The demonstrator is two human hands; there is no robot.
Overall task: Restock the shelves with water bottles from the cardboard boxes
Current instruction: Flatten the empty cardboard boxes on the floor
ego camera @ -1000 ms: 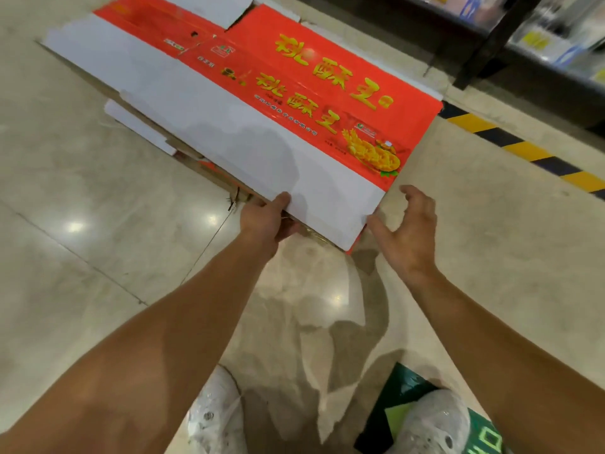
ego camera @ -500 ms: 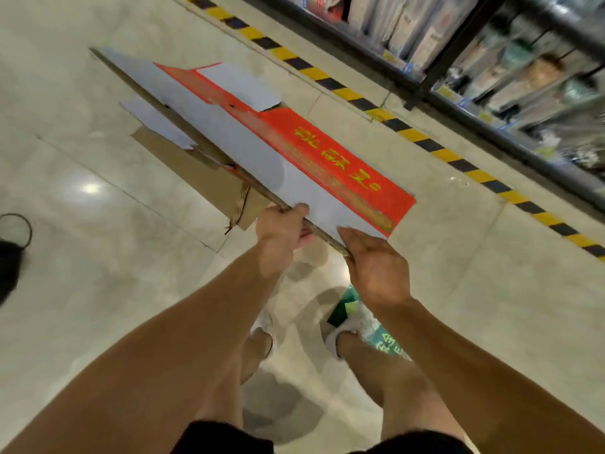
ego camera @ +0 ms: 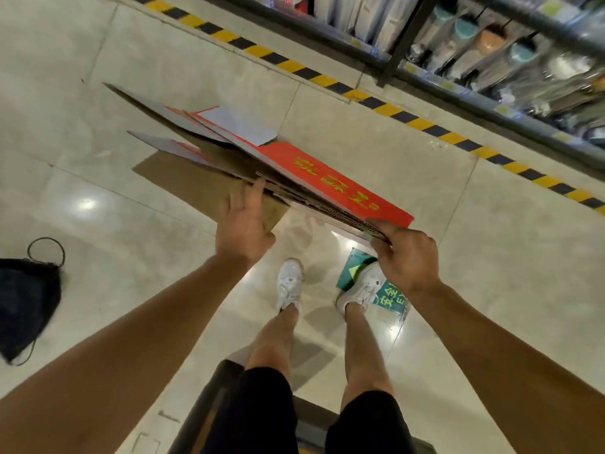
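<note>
Gripping flattened red cardboard box (ego camera: 330,188), right hand (ego camera: 406,257), yellow lettering

bright overhead glare on glossy floor (ego camera: 86,203); blurred, warped edges

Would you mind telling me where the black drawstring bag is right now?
In the head view, the black drawstring bag lies on the tiled floor at the far left edge, beside the person's left forearm.

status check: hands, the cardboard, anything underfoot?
Right hand grips the flattened cardboard at its near corner. Left hand open, fingertips at its edge. Black bag on floor, left; green floor sticker under right shoe.
</note>
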